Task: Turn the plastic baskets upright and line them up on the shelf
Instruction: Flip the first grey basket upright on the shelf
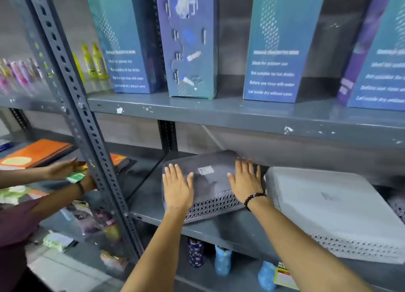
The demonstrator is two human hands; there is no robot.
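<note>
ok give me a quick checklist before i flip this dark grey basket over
1. Both hands on the dark grey plastic lattice basket: ok. Left hand and right hand lie flat on its upturned base, fingers open, no grip yet.
2. Basket orientation: not ok, still upside down.
3. Room on the right: not ok. The light grey plastic basket, also upside down, sits close beside the right hand.
4. Room on the left of the grey metal shelf: ok, bare.
5. Headroom under the upper shelf: cannot tell.
6. Another person's hands work beyond the upright post: ok, apart.
</note>
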